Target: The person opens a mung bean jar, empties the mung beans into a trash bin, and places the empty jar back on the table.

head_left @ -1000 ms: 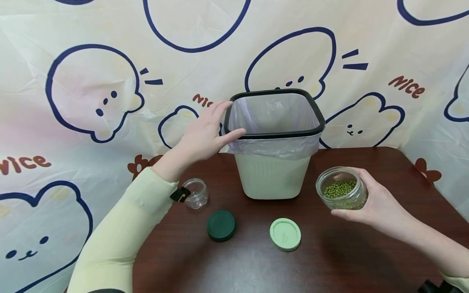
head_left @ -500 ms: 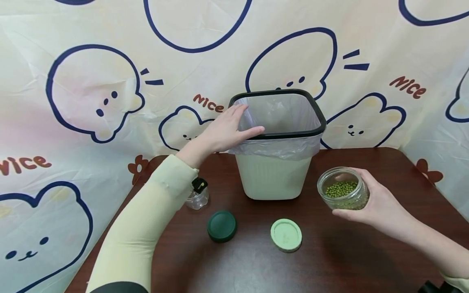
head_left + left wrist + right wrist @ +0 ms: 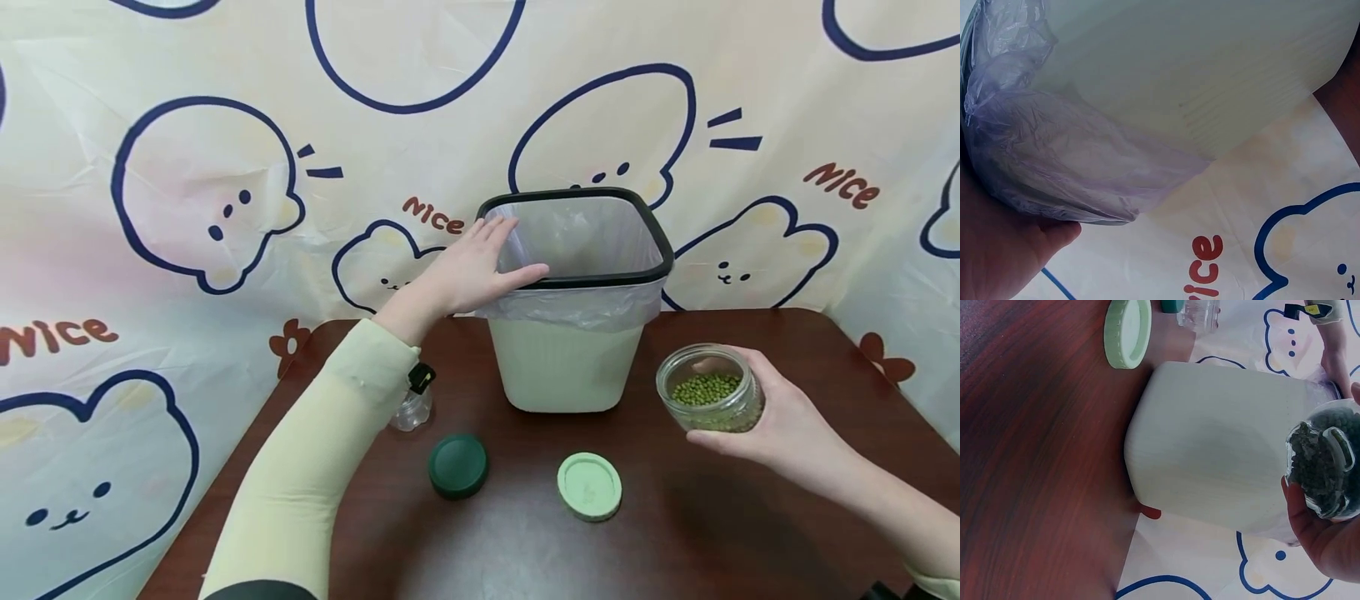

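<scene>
My left hand (image 3: 476,271) lies at the left side of the black rim of a pale green trash bin (image 3: 564,367), fingers extended over the rim and thumb along its front. In the left wrist view, the hand (image 3: 1007,250) is right beside the crumpled translucent bag (image 3: 1079,156) that lines the bin. To the right of the bin, my right hand (image 3: 783,417) grips a clear glass jar (image 3: 712,412), fingers and thumb around its side. It is lidless, tilted slightly toward me, and partly filled with small green mung beans (image 3: 705,389).
A dark green lid (image 3: 458,466) and a light green lid (image 3: 589,486) lie on the brown wooden table (image 3: 525,550) in front of the bin. Another clear jar (image 3: 412,411) stands at left, partly hidden by the left sleeve. A cartoon-printed cloth (image 3: 420,150) hangs behind the table.
My left hand has moved right from beside the bin onto its left rim. The right hand keeps holding the jar in nearly the same place; the head view has shifted slightly.
</scene>
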{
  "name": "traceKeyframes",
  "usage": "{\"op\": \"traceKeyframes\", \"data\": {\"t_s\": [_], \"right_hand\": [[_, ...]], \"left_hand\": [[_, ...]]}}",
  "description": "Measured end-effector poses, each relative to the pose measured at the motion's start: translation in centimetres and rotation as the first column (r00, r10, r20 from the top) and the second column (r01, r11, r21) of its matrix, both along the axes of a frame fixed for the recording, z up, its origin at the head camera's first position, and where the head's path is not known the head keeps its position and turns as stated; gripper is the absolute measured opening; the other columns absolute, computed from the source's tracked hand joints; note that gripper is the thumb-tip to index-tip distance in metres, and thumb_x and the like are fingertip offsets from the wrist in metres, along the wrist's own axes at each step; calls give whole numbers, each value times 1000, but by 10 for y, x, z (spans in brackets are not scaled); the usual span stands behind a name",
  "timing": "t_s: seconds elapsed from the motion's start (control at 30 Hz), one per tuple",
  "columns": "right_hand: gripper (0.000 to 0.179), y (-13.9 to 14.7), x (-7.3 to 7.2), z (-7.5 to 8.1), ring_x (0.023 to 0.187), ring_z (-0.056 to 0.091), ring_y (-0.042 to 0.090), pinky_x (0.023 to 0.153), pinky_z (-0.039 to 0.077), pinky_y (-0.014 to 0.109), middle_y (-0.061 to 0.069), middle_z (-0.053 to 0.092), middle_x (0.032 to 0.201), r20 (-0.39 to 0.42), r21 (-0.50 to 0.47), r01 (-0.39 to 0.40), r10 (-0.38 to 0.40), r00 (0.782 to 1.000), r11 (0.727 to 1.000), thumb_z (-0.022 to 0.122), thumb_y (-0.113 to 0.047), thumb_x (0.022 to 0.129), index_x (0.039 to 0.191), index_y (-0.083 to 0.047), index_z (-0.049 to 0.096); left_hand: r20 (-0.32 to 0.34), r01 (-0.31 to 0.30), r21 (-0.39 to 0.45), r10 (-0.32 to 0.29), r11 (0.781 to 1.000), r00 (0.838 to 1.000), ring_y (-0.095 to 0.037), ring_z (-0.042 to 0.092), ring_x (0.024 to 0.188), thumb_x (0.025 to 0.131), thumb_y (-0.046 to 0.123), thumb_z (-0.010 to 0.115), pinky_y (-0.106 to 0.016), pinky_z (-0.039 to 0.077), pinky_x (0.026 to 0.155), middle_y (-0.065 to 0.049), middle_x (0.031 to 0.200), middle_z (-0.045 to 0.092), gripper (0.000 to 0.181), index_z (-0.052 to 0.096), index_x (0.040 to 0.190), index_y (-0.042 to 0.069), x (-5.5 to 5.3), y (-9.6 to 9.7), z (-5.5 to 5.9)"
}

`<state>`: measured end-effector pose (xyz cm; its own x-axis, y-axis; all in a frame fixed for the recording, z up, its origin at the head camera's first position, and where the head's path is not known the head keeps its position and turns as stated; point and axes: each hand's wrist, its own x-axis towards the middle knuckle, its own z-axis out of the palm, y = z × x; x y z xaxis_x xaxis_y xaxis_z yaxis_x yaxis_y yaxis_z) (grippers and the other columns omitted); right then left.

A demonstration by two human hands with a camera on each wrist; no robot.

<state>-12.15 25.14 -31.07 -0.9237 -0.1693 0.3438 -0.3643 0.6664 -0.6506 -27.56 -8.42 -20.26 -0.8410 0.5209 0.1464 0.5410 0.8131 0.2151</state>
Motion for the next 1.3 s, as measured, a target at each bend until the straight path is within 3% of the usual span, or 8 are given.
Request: {"op": "traceKeyframes", "data": {"t_s": [0.7, 0.8, 0.9, 1.03, 1.17, 1.3], "right_hand": [[87, 15, -7, 7, 99, 42, -3, 71, 38, 11, 13, 52, 124, -2, 42, 71, -71, 997, 997, 90, -23, 70, 139, -9, 38], [86, 19, -11, 10, 101, 44, 5, 71, 37, 11, 14, 51, 124, -14, 46, 84, -83, 996, 995, 90, -22, 69, 137, -7, 39], [89, 22, -16, 17, 106, 46, 24, 76, 45, 29, 21, 46, 128, 2, 65, 118, -118, 993, 991, 89, -24, 71, 139, -4, 36], [95, 24, -25, 33, 108, 42, 46, 75, 42, 59, 28, 39, 131, 28, 81, 160, -163, 986, 984, 87, -27, 73, 144, -1, 29], [89, 30, -35, 50, 110, 41, 43, 77, 39, 38, 25, 41, 131, -4, 64, 181, -181, 983, 981, 86, -25, 75, 143, -5, 32], [85, 35, -44, 66, 109, 41, 41, 74, 31, 29, 25, 44, 129, -49, 54, 207, -205, 978, 977, 85, -24, 76, 141, -6, 33]], "left_hand": [[22, 1, -7, -1, 1000, 1000, -30, 9, 146, 91, 69, 43, -41, 10, 116, -10, 160, 17, 91, 18, 156, 11, 1, -1, -1], [15, 4, -13, -3, 1000, 1000, -30, 8, 146, 91, 69, 43, -41, 9, 117, -10, 160, 16, 91, 18, 156, 10, 0, 0, -1], [12, 4, -13, -4, 1000, 1000, -30, 9, 146, 90, 69, 43, -41, 10, 116, -11, 160, 17, 92, 18, 156, 10, -1, 0, -1], [4, -2, -19, 2, 1000, 1000, -30, 10, 146, 90, 70, 42, -42, 11, 116, -11, 160, 17, 91, 19, 155, 11, -2, 0, -2], [-17, -9, -36, 9, 999, 1000, -30, 11, 146, 90, 71, 40, -43, 13, 116, -12, 159, 18, 90, 22, 155, 11, -2, 0, -1], [-26, -13, -53, 12, 998, 1000, -31, 12, 146, 90, 72, 40, -43, 13, 116, -12, 159, 19, 90, 23, 155, 12, -1, 1, -1]]}}
